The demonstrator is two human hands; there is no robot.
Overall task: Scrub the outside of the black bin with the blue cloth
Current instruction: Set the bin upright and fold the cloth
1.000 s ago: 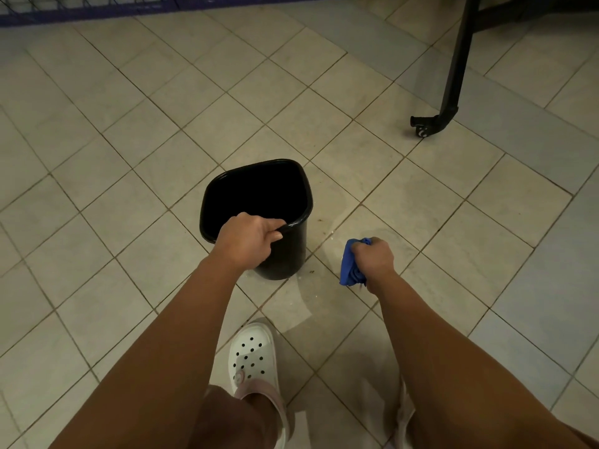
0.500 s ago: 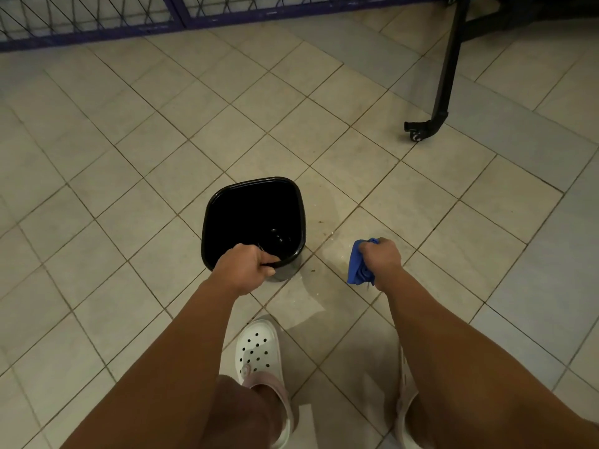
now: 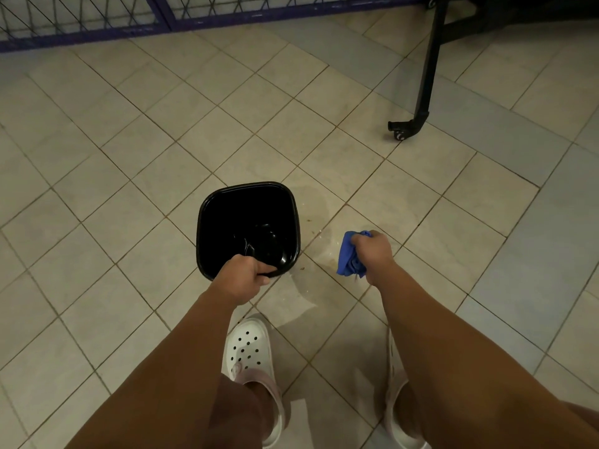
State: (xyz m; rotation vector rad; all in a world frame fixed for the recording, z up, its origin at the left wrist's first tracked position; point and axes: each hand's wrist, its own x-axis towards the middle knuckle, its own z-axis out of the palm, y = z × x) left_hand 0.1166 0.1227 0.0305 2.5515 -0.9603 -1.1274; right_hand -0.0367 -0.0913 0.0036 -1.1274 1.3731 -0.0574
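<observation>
The black bin (image 3: 227, 209) stands upright on the tiled floor, seen almost straight from above, its glossy inside showing. My left hand (image 3: 244, 275) grips the near rim of the bin, fingers curled over the edge. My right hand (image 3: 372, 254) hovers to the right of the bin, apart from it, closed around the bunched blue cloth (image 3: 348, 254). The bin's outer walls are mostly hidden from this angle.
A wet patch (image 3: 311, 280) and small crumbs lie on the tiles between bin and cloth. My feet in white clogs (image 3: 248, 348) stand just behind. A black wheeled stand leg (image 3: 421, 82) rises at the upper right. A blue metal fence (image 3: 162, 24) runs along the far edge.
The bin has come from tilted to upright, so I now look straight into it. My left hand stayed on the rim; my right hand with the cloth barely moved.
</observation>
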